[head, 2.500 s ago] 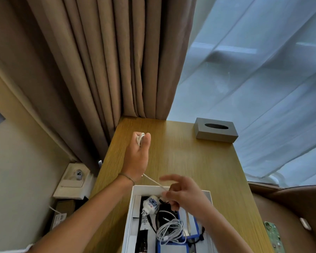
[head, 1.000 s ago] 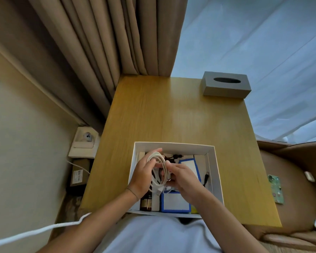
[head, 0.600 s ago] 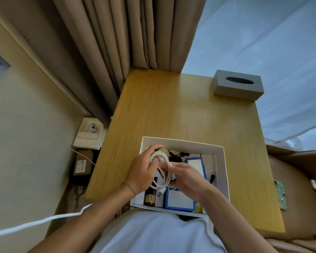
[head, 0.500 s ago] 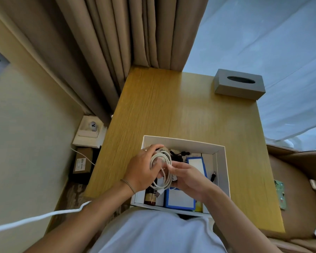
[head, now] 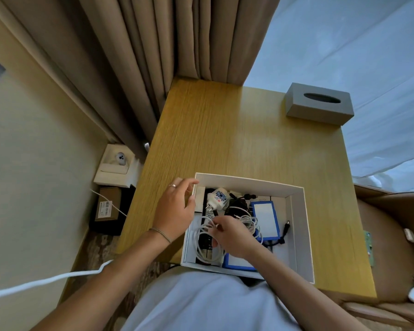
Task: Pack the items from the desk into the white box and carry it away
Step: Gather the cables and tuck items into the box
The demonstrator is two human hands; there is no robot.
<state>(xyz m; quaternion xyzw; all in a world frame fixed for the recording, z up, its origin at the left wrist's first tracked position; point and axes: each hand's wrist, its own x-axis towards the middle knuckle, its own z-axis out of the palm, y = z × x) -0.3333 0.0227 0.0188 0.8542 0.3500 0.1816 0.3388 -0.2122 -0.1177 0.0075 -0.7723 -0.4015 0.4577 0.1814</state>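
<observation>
Now right hand (head: 232,237) pinches cable (head: 202,237), loops trailing toward seven o'clock inside box (head: 301,235); left hand (head: 175,207), loosely curled and holding nothing, nearer box's ten-o'clock corner.

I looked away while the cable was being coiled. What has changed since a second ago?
The coiled white cable has gone down into the white box. The left hand let go of it and now rests at the box's left wall; the right hand still pinches the coil. The box, the tissue box and the desk stayed put.
</observation>
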